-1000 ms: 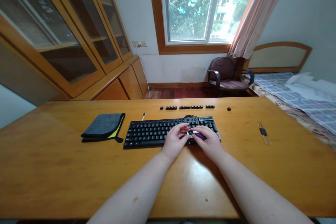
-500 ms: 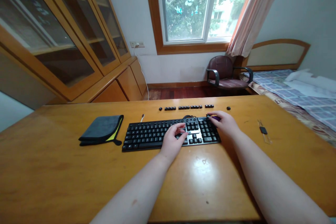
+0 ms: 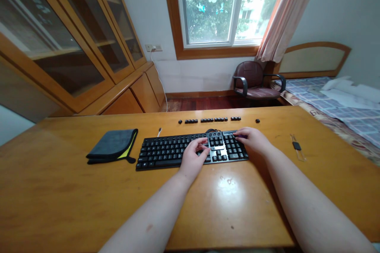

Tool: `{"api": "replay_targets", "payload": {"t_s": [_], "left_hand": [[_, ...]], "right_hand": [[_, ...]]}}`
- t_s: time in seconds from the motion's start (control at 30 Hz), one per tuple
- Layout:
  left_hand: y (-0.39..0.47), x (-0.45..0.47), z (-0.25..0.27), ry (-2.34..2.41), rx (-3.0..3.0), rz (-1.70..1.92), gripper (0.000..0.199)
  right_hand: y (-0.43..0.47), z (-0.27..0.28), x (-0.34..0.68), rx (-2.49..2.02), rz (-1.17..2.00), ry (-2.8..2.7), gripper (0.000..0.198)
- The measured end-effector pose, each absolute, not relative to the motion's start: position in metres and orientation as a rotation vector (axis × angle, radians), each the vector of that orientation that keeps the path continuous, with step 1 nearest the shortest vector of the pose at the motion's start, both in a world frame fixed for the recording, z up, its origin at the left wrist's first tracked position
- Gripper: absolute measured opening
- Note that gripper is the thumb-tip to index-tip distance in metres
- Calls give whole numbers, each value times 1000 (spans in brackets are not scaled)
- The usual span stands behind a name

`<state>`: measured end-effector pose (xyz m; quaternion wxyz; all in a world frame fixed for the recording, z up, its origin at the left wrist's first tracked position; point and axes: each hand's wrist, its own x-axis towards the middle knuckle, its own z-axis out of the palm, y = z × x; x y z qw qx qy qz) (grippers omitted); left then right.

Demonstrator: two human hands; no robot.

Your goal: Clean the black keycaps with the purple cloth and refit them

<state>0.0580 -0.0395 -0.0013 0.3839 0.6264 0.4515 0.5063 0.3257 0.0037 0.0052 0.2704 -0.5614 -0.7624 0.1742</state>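
A black full-size keyboard (image 3: 166,153) lies across the desk in front of me. My left hand (image 3: 194,154) rests over its middle right, fingers curled loosely and thumb apart from them, nothing visible between. At the keyboard's top right corner, my right hand (image 3: 252,140) has its fingers pinched around a small purple thing, mostly hidden by the fingers. Those fingertips are at the upper number pad. Behind the keyboard, several loose black keycaps (image 3: 208,120) stand in a row, with a single keycap (image 3: 257,121) farther right.
A folded grey cloth (image 3: 111,144) with yellow lining lies left of the keyboard. A small white stick with a dark tip (image 3: 159,131) sits behind it. To the right is a wire keycap puller (image 3: 297,146). A chair (image 3: 251,81) and bed stand beyond the wooden desk (image 3: 68,201).
My right fingertips have come slightly lower at the number pad, and less of the purple thing shows. My left hand stays in place; the whole view has shifted a little.
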Motion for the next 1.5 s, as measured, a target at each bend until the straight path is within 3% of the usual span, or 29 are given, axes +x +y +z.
{"api": "replay_targets", "payload": {"t_s": [1.5], "left_hand": [[-40,57,-1,1168,1664,1275,25]], "right_hand": [[-7,23,309,-1788,194,-2244,21]]}}
